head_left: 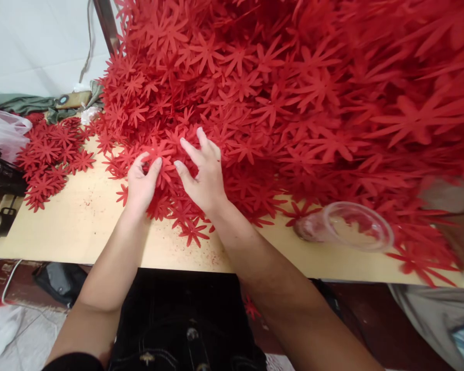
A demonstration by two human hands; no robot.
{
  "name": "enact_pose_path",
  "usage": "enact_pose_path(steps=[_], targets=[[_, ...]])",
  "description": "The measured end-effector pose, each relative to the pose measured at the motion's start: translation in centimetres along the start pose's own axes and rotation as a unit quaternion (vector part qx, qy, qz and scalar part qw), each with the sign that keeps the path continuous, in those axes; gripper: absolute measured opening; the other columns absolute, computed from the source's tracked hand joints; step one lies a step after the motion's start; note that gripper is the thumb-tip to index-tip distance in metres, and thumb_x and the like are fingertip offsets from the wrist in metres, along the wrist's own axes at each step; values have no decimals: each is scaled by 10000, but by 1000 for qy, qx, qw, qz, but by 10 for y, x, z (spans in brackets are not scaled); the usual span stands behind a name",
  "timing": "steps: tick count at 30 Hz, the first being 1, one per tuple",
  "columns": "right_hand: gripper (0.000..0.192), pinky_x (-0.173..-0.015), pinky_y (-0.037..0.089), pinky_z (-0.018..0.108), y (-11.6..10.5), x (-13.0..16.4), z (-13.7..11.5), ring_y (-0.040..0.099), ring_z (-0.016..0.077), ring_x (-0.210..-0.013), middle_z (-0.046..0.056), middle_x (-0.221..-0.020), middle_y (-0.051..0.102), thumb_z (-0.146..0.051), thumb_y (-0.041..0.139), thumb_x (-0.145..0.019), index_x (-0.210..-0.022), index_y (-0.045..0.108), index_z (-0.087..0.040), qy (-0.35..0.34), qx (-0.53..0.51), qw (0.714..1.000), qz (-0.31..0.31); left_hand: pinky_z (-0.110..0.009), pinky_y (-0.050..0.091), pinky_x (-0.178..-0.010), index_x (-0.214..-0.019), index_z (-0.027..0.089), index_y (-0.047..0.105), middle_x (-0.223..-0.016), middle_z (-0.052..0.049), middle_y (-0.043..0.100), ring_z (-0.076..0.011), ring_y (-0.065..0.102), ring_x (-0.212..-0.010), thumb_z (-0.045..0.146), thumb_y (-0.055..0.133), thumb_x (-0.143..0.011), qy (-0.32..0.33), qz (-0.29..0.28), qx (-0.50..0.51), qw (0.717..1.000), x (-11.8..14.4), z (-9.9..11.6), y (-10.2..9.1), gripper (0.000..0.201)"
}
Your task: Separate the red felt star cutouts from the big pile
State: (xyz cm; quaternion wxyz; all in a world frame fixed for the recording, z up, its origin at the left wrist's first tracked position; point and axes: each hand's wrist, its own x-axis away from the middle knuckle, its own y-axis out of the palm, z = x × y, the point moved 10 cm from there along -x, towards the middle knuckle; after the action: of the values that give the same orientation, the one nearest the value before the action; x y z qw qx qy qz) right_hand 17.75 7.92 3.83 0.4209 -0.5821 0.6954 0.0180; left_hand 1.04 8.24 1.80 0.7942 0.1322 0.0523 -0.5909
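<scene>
Head view: clear cup (348, 226) on its side.

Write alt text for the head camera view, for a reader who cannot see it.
A person's left hand and right hand pick at red flower-shaped cutouts heaped high on a wooden table. A clear plastic cup lies on its side to the right; a smaller pile of cutouts sits at left.

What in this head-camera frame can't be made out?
- Left hand grip: fingers curl on a red flower cutout; pinch unclear.
- Right hand: palm hidden, contact unclear.
- Clear plastic cup: blurred, contents unreadable.
- Red cutout pile: cut off by top and right edges.
</scene>
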Motion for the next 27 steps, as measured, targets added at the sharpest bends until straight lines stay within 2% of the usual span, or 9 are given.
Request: enact_pose_path(steps=[3, 7, 10, 13, 15, 18, 21, 24, 27], targets=[[447, -1084, 355, 525, -2, 0, -4, 471, 280, -1262, 131, -1316, 526, -514, 522, -837, -1173, 598, -229, 18, -38, 999, 9, -232, 493, -743, -797, 179, 631, -801, 8, 686, -104, 619, -737, 320, 775, -642, -12, -42, -23, 999, 5, -1, 14, 254], [446, -866, 543, 388, 20, 0, -5, 651, 205, -955, 95, -1033, 665, -512, 563, -806, -1107, 619, -188, 89, -189, 976, -67, -193, 451, -645, -656, 169, 576, -622, 47, 594, -68, 532, -601, 299, 735, -690, -42, -61, -30, 997, 9, -5, 20, 208], [342, -745, 567, 336, 32, 0, -6, 675, 176, -792, 65, -911, 705, -450, 583, -796, -968, 666, -166, 134, -250, 954, -97, -185, 433, -615, -645, 166, 554, -609, 49, 569, -60, 501, -582, 315, 703, -729, -62, -78, -5, 995, 11, -7, 24, 227], [266, -817, 550, 343, 23, -11, -3, 675, 175, -830, 48, -875, 717, -396, 553, -824, -857, 688, -169, 120, -246, 960, -49, -206, 462, -703, -786, 181, 620, -737, 28, 618, -71, 542, -666, 317, 680, -760, -57, -96, 28, 993, 11, -4, 24, 151], [286, -845, 542, 355, 14, -22, 7, 671, 177, -849, 45, -849, 710, -405, 520, -848, -855, 685, -172, 110, -237, 965, -8, -222, 470, -764, -920, 206, 651, -799, 23, 631, -79, 564, -716, 296, 701, -743, -52, -108, 42, 992, 10, -3, 23, 205], [352, -830, 548, 377, 3, -41, 22, 661, 185, -878, 56, -903, 693, -463, 471, -873, -972, 662, -185, 80, -201, 976, 19, -230, 468, -792, -1004, 224, 667, -787, 26, 633, -87, 582, -742, 257, 750, -690, -48, -119, 45, 991, 8, -2, 21, 327], [429, -947, 492, 446, -10, -54, 15, 592, 234, -1100, 94, -1144, 638, -514, 492, -856, -1152, 598, -222, 12, -114, 993, 29, -226, 473, -747, -909, 200, 690, -781, 19, 655, -82, 576, -700, 275, 772, -657, -51, -88, 40, 994, 5, -4, 14, 275], [487, -1040, 410, 498, -11, -48, -6, 506, 265, -1228, 110, -1260, 581, -517, 551, -821, -1220, 558, -239, -17, -62, 998, 8, -210, 473, -684, -749, 173, 660, -729, 20, 661, -70, 562, -639, 308, 789, -625, -72, -36, 53, 995, 2, -10, 6, 223], [507, -893, 518, 421, 16, -29, -24, 623, 218, -1001, 103, -1119, 649, -475, 620, -773, -1200, 568, -208, 18, -116, 989, -95, -194, 459, -630, -663, 169, 601, -627, 47, 611, -55, 529, -578, 320, 802, -603, -74, -9, 78, 994, 0, -12, 1, 258]])
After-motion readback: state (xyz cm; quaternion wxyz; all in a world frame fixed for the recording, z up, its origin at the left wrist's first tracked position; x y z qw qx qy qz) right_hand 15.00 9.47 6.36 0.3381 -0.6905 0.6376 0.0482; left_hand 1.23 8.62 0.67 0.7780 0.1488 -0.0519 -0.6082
